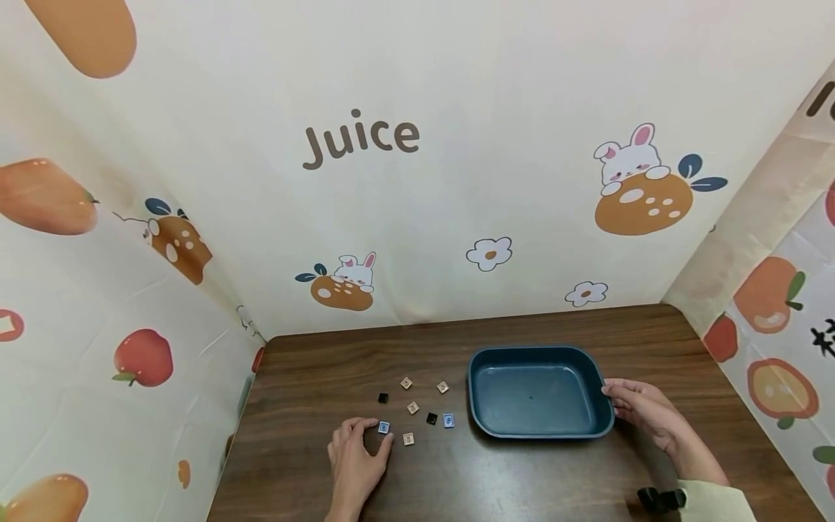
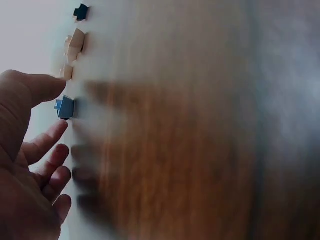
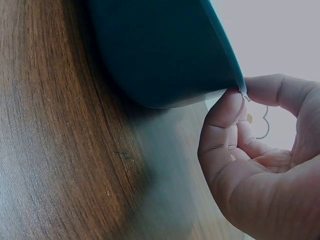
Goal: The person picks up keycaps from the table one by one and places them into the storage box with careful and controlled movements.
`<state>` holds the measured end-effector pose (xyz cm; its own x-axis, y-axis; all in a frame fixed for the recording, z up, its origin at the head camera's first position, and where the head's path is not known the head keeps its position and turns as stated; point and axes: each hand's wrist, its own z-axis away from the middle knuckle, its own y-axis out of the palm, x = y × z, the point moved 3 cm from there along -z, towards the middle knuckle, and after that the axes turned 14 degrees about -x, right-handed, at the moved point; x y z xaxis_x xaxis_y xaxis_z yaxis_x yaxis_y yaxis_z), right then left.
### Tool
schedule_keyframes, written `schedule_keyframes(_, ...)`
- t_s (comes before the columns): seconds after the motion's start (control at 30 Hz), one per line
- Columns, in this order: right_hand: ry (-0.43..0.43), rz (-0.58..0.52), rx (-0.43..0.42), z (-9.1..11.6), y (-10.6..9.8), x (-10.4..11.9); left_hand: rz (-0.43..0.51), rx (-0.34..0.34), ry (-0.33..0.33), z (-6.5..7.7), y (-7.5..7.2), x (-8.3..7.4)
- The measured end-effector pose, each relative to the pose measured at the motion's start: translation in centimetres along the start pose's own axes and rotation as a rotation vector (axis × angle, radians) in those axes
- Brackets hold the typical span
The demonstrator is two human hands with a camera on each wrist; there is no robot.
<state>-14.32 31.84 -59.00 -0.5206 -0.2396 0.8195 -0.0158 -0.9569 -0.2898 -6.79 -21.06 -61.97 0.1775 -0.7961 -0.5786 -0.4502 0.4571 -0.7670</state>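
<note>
My left hand [image 1: 357,458] is low over the wood table, thumb and index finger spread on either side of a small blue block [image 1: 383,428]. In the left wrist view a gap shows between the thumb and that blue block [image 2: 65,107], and the index fingertip is just beside it. My right hand [image 1: 652,420] pinches the right rim of a dark blue rectangular tray [image 1: 535,433] between thumb and fingers, seen close in the right wrist view. Nothing lies inside the tray. Another blue block [image 1: 448,420] sits near the tray's left side.
Several beige blocks [image 1: 413,408] and two black blocks [image 1: 383,398] [image 1: 432,419] are scattered between the left hand and the tray. A black strap-like object [image 1: 660,500] is at the right sleeve. Printed cloth walls [image 1: 424,217] border the table's back and sides.
</note>
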Motion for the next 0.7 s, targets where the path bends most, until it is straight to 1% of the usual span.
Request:
schedule_keyframes(0.07, -0.002, 0.002, 0.0, 0.0, 0.0, 0.0, -0.013, 0.016, -0.008, 0.0, 0.2, 0.3)
schedule_keyframes(0.2, -0.011, 0.005, -0.001, 0.0, 0.1, 0.0, 0.006, 0.022, -0.013, 0.0, 0.5, 0.8)
schedule_keyframes(0.47, -0.009, 0.01, -0.01, 0.1, 0.1, 0.1, 0.07, -0.034, 0.015, -0.1, 0.8, 1.1)
schedule_keyframes(0.7, 0.003, 0.017, -0.022, 0.0, 0.1, 0.0, 0.088, -0.07, 0.037, -0.1, 0.9, 1.2)
